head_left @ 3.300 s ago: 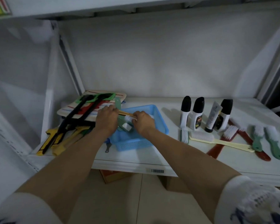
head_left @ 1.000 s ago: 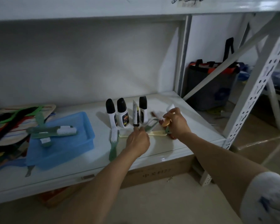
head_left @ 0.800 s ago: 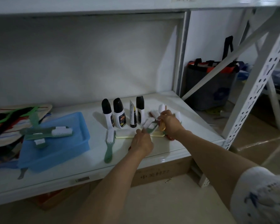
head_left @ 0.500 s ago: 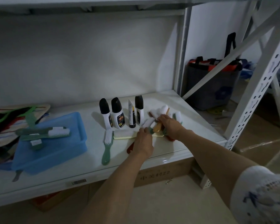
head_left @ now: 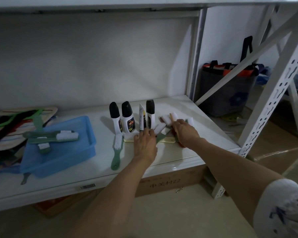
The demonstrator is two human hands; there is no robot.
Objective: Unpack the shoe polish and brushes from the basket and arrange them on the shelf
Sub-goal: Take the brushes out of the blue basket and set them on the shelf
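I see both hands on the white metal shelf among the brushes. My left hand rests with fingers spread on a green-handled brush; my right hand lies flat over others. 4 black-capped polish containers stand just behind. The blue plastic basket holds 3 green brushes.

Storage room: white slotted-angle steel shelving; cardboard box beneath; tote bag on floor.
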